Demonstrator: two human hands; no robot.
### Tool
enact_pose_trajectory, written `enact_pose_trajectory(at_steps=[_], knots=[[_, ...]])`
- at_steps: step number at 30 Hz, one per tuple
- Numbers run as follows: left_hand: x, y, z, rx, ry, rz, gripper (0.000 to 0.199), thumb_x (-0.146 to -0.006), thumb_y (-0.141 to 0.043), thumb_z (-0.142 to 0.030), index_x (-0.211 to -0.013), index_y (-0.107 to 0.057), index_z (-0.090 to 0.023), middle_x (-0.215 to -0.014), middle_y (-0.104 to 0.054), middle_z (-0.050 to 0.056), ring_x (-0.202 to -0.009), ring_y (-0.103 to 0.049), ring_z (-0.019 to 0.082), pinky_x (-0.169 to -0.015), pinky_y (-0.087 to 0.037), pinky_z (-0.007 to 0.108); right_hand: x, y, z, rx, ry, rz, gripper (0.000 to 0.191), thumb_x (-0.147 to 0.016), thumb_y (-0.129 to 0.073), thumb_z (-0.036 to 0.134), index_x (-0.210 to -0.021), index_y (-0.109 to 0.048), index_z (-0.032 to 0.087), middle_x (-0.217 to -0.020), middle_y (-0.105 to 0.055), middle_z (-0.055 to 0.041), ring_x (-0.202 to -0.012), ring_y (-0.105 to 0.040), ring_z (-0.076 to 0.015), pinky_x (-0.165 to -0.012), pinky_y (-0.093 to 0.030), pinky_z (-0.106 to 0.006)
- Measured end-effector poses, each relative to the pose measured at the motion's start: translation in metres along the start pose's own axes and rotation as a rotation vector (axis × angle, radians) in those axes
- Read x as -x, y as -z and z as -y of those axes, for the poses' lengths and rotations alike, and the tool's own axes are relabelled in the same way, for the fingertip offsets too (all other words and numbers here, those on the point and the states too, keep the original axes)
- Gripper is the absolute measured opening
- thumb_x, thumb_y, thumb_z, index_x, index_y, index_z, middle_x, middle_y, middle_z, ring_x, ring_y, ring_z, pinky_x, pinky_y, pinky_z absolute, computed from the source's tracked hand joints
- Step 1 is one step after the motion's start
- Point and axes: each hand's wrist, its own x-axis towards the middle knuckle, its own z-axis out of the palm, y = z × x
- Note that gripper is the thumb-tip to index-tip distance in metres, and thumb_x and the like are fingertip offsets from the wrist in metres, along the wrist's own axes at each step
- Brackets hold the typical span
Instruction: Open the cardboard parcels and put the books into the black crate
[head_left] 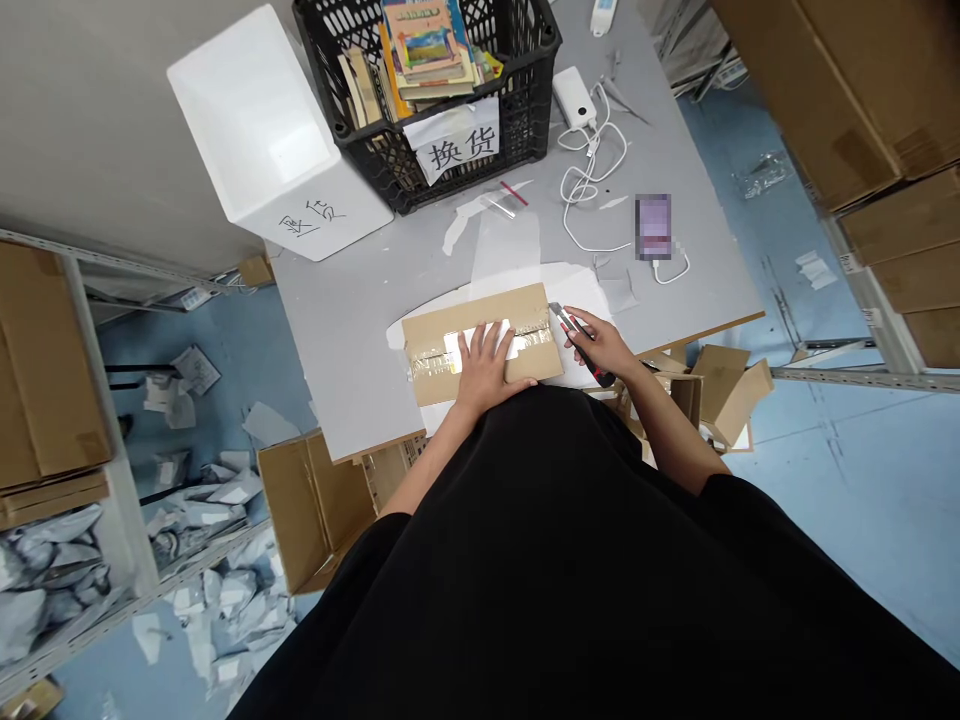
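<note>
A flat cardboard box point(480, 305), with clear tape along its middle seam and a white label, lies at the front edge of the table. My left hand point(484, 370) rests flat on the box with fingers spread, covering part of the label. In my right hand point(600, 345) is a utility knife point(574, 335), black and red, its blade end close to the box's right end; whether the blade touches the tape I cannot tell. Beneath the box is a white sheet point(589, 285).
A black crate point(525, 120) of books and a white bin point(262, 130) stand at the back. A power bank point(575, 98), a cable and a phone point(654, 227) lie to the right. Open cartons point(300, 510) and shelves flank the grey table point(345, 360).
</note>
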Motion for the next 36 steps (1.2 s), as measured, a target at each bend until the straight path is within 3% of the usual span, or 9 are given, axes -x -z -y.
enact_pose_trajectory(at_steps=[13, 23, 36], knots=[[-0.001, 0.002, -0.004, 0.077, 0.027, -0.009, 0.114, -0.07, -0.057, -0.09, -0.16, -0.036, -0.024, -0.167, -0.031, 0.017, -0.157, -0.014, 0.046, -0.124, 0.004, 0.069, 0.012, 0.002, 0.024, 0.024, -0.044, 0.085, 0.073, -0.09, -0.068, 0.051, -0.154, -0.048, 0.021, -0.072, -0.061, 0.0022, -0.05, -0.051, -0.0082, -0.049, -0.047, -0.023], [-0.002, -0.001, -0.006, 0.075, 0.042, -0.026, 0.111, -0.072, -0.059, -0.087, -0.16, -0.037, -0.022, -0.168, -0.029, 0.018, -0.157, -0.015, 0.047, -0.122, 0.005, 0.072, 0.026, 0.007, 0.024, 0.205, -0.063, 0.117, 0.063, -0.094, -0.061, 0.043, -0.153, -0.051, 0.022, -0.07, -0.059, 0.0028, -0.048, -0.047, -0.0081, -0.048, -0.046, -0.024], [-0.002, -0.003, -0.006, 0.128, 0.062, -0.038, 0.111, -0.07, -0.063, -0.085, -0.159, -0.037, -0.025, -0.169, -0.028, 0.015, -0.158, -0.013, 0.046, -0.124, 0.004, 0.07, 0.063, 0.009, 0.014, 0.16, -0.121, 0.184, 0.063, -0.094, -0.059, 0.044, -0.154, -0.05, 0.024, -0.07, -0.059, 0.0046, -0.049, -0.049, -0.0086, -0.053, -0.047, -0.025]])
